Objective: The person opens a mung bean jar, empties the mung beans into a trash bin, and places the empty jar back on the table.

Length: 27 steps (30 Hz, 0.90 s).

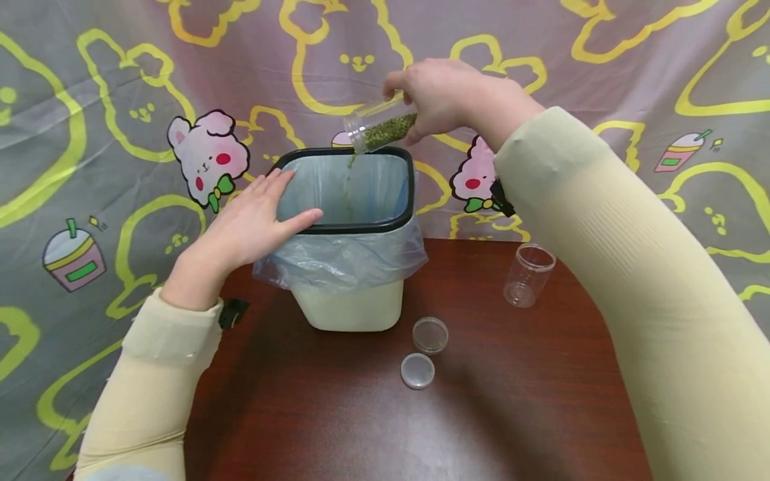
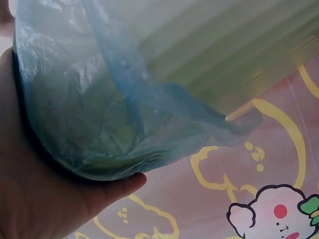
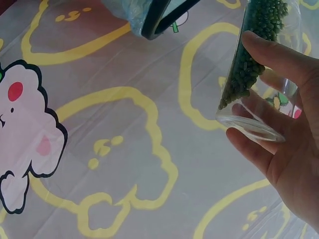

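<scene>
My right hand (image 1: 448, 93) grips a clear plastic jar (image 1: 375, 113), tilted mouth-down to the left above the bin's back rim. Green mung beans (image 1: 391, 131) lie along its lower side, and a thin stream falls from the mouth into the bin. In the right wrist view the thumb and fingers wrap the jar (image 3: 251, 124) near its base. My left hand (image 1: 246, 217) rests on the bin's left rim with fingers and thumb spread out. The cream trash bin (image 1: 355, 310) has a black rim (image 1: 361, 228) and a bluish plastic liner (image 1: 343, 260) folded over it.
A second clear jar (image 1: 528, 277) stands upright and uncapped on the brown table (image 1: 301, 401), right of the bin. Two round clear lids (image 1: 430, 335) lie in front of the bin. A patterned curtain (image 1: 650, 80) hangs close behind everything.
</scene>
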{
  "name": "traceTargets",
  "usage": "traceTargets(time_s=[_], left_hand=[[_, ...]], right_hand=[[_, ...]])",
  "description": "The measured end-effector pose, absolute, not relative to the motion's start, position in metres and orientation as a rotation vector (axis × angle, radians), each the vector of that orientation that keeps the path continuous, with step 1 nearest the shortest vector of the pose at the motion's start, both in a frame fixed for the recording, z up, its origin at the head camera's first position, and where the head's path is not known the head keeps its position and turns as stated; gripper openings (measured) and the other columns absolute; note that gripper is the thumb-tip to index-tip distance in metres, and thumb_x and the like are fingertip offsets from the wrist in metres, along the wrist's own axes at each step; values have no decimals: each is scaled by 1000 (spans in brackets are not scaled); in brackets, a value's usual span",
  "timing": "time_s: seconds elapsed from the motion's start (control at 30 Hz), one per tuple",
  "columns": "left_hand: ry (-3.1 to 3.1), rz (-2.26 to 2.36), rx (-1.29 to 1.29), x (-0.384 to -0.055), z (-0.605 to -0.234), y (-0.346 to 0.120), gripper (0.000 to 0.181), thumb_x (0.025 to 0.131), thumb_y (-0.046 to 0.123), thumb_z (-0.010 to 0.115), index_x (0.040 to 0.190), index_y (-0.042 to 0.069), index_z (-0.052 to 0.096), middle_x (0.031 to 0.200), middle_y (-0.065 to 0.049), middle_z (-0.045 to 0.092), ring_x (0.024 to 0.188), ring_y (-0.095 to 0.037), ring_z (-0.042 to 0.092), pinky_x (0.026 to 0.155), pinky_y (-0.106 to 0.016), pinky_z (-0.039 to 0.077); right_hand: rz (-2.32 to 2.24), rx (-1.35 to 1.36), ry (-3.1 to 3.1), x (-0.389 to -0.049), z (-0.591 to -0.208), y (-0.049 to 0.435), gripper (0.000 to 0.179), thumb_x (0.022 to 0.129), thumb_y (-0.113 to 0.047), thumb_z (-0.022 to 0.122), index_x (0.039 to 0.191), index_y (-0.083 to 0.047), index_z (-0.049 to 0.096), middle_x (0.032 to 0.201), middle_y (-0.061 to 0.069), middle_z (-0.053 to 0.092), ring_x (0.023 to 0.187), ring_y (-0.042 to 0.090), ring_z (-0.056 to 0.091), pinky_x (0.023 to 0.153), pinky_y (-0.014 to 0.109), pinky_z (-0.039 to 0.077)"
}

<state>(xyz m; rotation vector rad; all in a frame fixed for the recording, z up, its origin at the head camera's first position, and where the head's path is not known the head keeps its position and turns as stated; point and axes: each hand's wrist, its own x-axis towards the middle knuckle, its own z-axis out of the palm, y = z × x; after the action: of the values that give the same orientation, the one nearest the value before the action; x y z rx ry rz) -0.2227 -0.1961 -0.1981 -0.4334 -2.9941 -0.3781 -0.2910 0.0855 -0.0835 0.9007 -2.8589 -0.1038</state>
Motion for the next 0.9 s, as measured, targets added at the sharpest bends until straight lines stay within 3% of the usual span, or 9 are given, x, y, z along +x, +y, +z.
traceTargets(time_s=[0.9], left_hand=[[-2985,-386,-437,-223,-197,-195,98,88,76,38,157,11,13,160,-19,10,145,-40,6,112,-62,6]], right_hand=[[-147,878,-2886,-291,-84,83,69,86,-22,75,145,-11,40,133,20,50,116,39,47,95,53,41]])
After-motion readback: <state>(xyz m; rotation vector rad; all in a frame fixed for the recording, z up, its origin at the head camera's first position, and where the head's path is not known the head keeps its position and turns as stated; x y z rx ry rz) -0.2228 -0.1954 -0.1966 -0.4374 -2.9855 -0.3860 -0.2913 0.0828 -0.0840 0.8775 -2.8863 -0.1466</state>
